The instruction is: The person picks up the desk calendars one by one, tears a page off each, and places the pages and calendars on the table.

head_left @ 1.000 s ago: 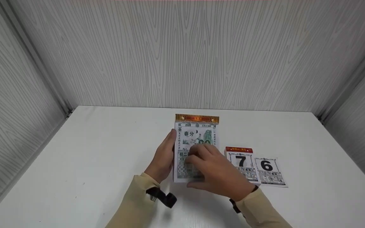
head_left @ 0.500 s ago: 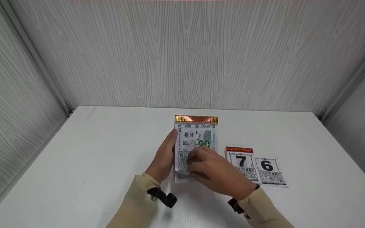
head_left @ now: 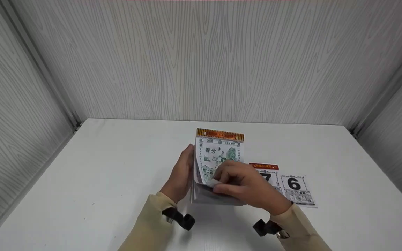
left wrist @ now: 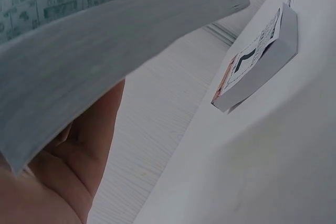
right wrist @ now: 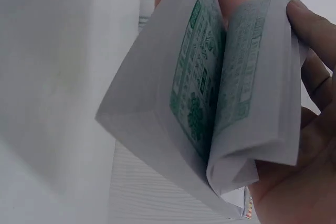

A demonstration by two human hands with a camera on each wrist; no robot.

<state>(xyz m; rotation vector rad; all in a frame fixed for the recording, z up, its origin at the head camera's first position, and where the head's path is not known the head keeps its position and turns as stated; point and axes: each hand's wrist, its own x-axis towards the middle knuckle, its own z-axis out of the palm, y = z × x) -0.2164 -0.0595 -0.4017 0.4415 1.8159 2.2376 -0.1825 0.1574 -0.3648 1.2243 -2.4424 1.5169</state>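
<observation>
A thick tear-off calendar [head_left: 218,153] with a gold and red top strip is held up over the table. My left hand [head_left: 177,177] grips it along its left side; in the left wrist view that palm [left wrist: 73,166] lies behind the raised paper. With my right hand [head_left: 251,186] I pinch the lower edge of the front sheets and bend them upward. Green-printed pages [right wrist: 197,82] show in the gap in the right wrist view, where the lifted sheets [right wrist: 252,87] curl away from the block. How many sheets are pinched I cannot tell.
A smaller calendar [head_left: 263,166] with a red strip and a "7" lies right of my right hand, partly covered by it. Beside it is a loose sheet [head_left: 297,191] marked "6". The white table [head_left: 99,167] is bounded by wood-grain panels [head_left: 201,59].
The right-hand fingers have gone from lying over the calendar's front to pinching its sheets. The lower edge has risen, leaving a gap. The left hand keeps its hold.
</observation>
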